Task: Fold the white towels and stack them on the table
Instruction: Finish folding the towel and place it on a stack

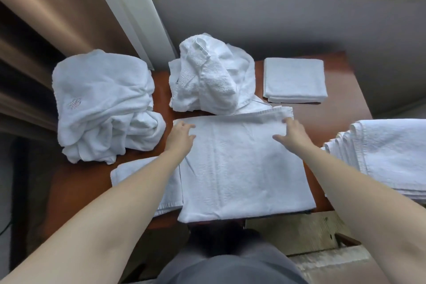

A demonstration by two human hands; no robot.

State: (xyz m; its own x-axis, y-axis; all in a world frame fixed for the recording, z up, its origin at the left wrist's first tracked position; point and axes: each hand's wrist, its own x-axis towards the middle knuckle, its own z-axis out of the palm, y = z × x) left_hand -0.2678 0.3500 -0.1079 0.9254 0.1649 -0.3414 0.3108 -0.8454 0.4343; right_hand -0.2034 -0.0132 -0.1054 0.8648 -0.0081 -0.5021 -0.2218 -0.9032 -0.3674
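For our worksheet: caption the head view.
Both hands flatten a white towel on the table among unfolded heaps.

The towel (244, 168) spread on the desk (332, 113) was plain white with a faint terry texture. The desk was reddish brown. A crumpled white towel (101, 104) carried pale pinkish embroidery. The curtain (46, 7) was brown, the wall (299, 21) grey.

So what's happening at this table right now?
A person is folding a white towel spread on the table. The left hand and right hand rest at its far corners. Unfolded heaps lie behind and to the left, one small folded towel sits at the back right, and a folded stack at the right.
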